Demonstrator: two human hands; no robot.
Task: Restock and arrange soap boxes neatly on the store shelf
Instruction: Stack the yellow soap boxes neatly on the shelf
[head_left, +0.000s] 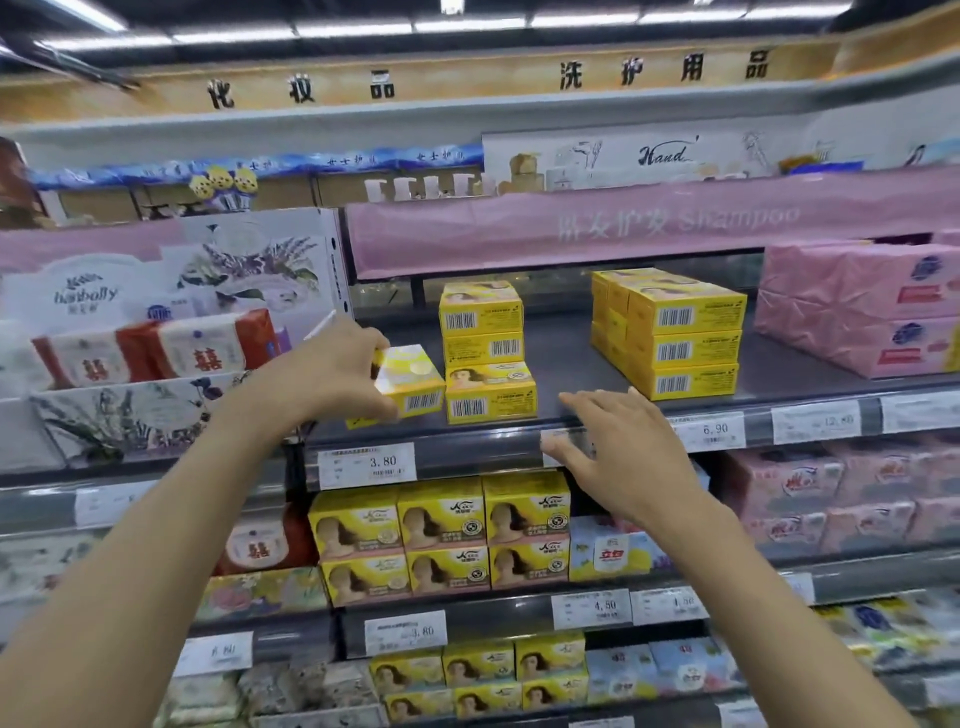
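Left hand (332, 374) grips a yellow soap box (410, 382), thumb under and fingers curled over it, at the front of the grey shelf (571, 358), just beside a stack of three matching boxes (485, 353). Right hand (623, 452) hovers open, fingers spread, over the shelf edge. Farther right, another yellow stack (680, 348) shows three barcoded fronts. Price tags read 3.80 (368, 466) and 6.90 (711, 430); the pink banner (623, 226) reads "Shampoo".

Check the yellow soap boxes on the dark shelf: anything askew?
Yes. In the middle stack of yellow cardboard soap boxes, the bottom box juts forward and right of the two above. The yellow box in the left hand is tilted. The right stack looks fairly square.
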